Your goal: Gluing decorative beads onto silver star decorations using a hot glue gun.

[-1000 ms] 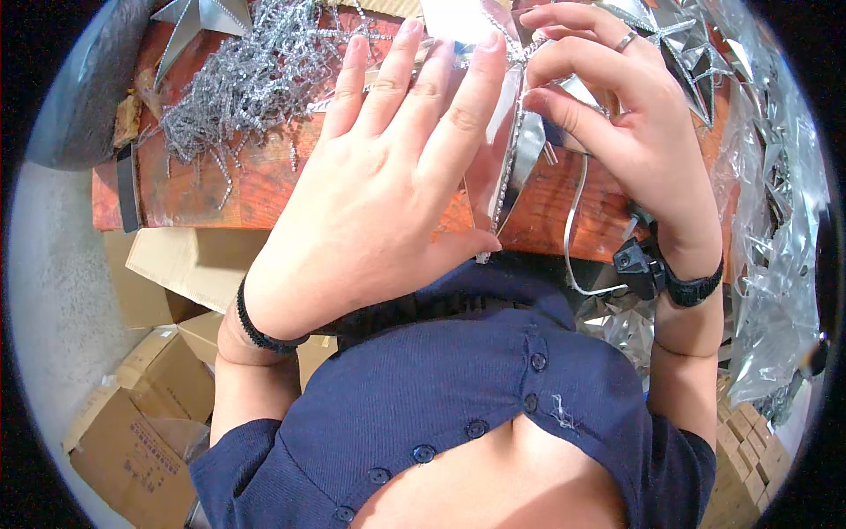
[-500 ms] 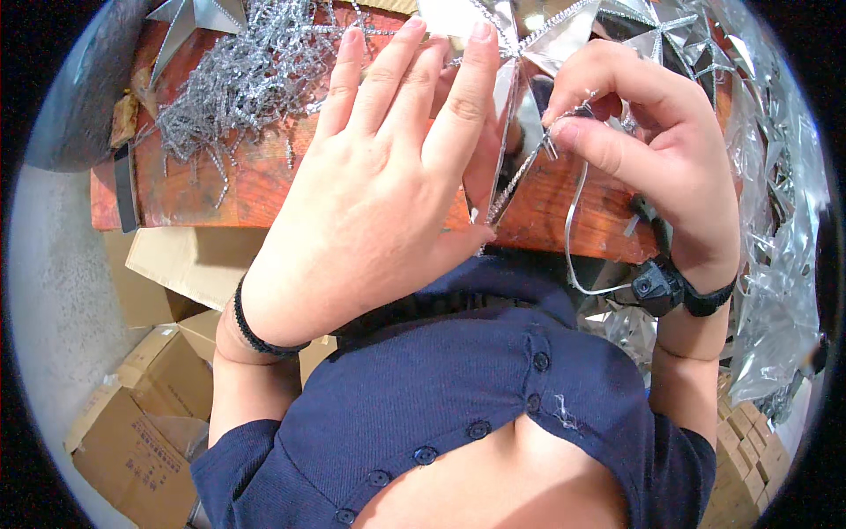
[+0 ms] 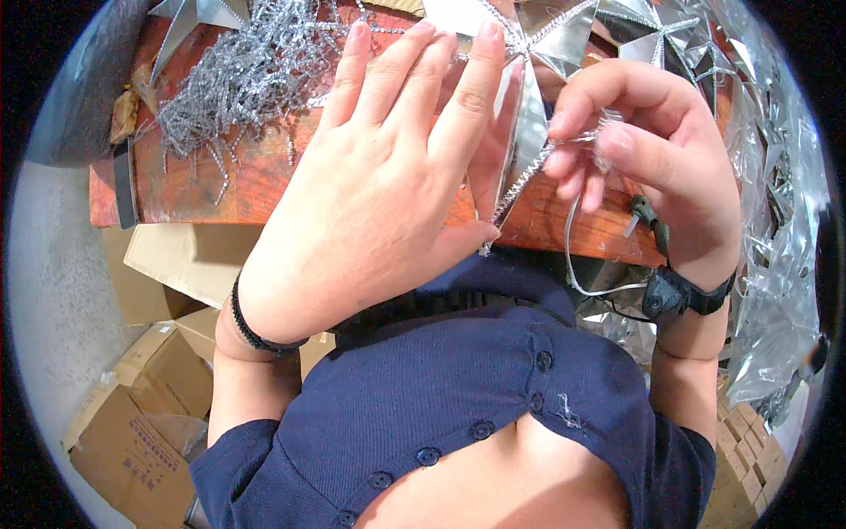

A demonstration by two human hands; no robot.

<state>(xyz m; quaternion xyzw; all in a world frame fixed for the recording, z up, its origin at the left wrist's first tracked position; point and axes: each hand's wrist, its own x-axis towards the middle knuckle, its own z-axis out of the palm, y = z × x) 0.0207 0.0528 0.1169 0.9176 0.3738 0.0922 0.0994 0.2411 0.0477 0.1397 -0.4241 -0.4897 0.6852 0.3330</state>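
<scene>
A silver foil star (image 3: 530, 110) trimmed with thin tinsel lies at the table's near edge, one point toward me. My left hand (image 3: 366, 198) rests flat over its left side with the fingers stretched out, covering part of it. The left thumb touches the tip of the near point. Along that point's right edge runs a silver tinsel strand (image 3: 522, 185). My right hand (image 3: 665, 154) pinches the loose end of this strand between thumb and forefinger, right of the star. Its other fingers curl below.
A tangled heap of silver tinsel (image 3: 251, 93) lies left on the red-brown wooden table (image 3: 211, 204). More silver stars (image 3: 656, 35) sit at the back right. Clear plastic bags (image 3: 780, 264) hang along the right side. Cardboard boxes (image 3: 141, 432) stand below left.
My right hand has drawn slightly right and down with the strand end, and its fingers have spread a little. The left hand and star have barely shifted.
</scene>
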